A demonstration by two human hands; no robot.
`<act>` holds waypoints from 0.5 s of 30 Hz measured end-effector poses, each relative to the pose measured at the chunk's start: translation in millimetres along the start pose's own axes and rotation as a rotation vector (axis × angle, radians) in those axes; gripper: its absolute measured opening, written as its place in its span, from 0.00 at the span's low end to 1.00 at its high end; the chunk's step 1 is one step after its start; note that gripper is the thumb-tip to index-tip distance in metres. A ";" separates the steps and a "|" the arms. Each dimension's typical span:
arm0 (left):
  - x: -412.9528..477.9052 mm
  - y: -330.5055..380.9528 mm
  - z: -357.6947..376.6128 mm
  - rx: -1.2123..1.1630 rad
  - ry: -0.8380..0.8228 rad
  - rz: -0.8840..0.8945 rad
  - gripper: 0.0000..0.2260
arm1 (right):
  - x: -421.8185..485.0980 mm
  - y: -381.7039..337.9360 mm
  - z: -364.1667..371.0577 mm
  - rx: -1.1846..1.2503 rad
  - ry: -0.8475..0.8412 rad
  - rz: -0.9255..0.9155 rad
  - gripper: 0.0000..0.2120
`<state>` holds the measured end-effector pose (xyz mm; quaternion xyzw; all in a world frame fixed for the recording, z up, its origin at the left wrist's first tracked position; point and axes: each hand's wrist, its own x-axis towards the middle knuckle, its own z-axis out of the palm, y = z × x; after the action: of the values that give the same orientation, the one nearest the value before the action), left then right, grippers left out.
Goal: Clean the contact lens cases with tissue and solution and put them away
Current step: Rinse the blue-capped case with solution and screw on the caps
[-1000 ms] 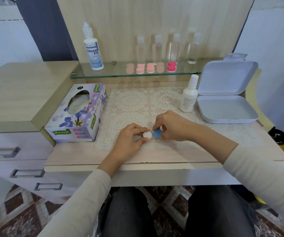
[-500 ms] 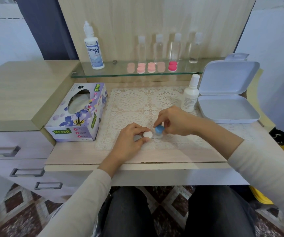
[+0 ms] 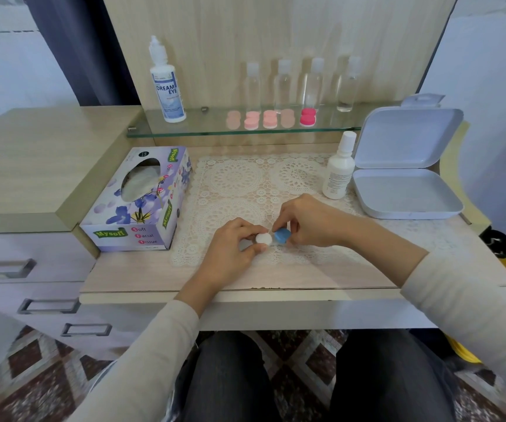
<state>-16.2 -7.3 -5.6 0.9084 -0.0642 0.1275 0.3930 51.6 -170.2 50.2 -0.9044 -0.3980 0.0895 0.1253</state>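
A contact lens case lies on the lace mat (image 3: 245, 181) at the middle of the desk. My left hand (image 3: 233, 254) pinches its white cap (image 3: 263, 238). My right hand (image 3: 309, 222) grips its blue cap (image 3: 283, 235), which sits tilted. A purple tissue box (image 3: 142, 202) stands at the left. A small white solution bottle (image 3: 338, 169) stands at the right of the mat. Beside it lies an open white storage box (image 3: 404, 196). Several pink lens cases (image 3: 270, 118) sit on the glass shelf (image 3: 191, 129).
A large Dream Eye solution bottle (image 3: 166, 86) stands on the shelf's left end. Several clear small bottles (image 3: 300, 83) line the back of the shelf. Drawers (image 3: 17, 269) are at the lower left. The desk's front edge (image 3: 245, 295) runs just below my wrists.
My right hand has turned the blue cap, which now sits tilted and a little higher. My left hand keeps its hold on the white cap.
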 end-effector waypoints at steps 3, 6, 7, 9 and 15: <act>0.2 0.3 -0.3 -0.001 0.001 0.004 0.12 | 0.8 -0.1 1.9 0.003 0.022 0.032 0.09; -0.2 0.4 -0.3 -0.005 0.000 -0.003 0.12 | 1.3 -0.3 4.2 -0.005 0.040 0.052 0.08; -0.4 0.6 -0.3 -0.005 0.000 -0.005 0.12 | 0.9 -0.8 4.3 -0.012 0.038 0.053 0.08; -0.6 0.8 -0.2 -0.009 0.000 -0.009 0.12 | -0.4 -2.3 3.6 -0.010 0.032 0.044 0.09; 0.0 1.9 0.2 -0.015 -0.009 -0.025 0.12 | -1.5 -4.7 4.7 0.025 0.035 0.025 0.10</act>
<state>-16.5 -8.7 -4.4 0.9066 -0.0557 0.1182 0.4013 46.1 -167.5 47.3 -0.9091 -0.3832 0.0802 0.1424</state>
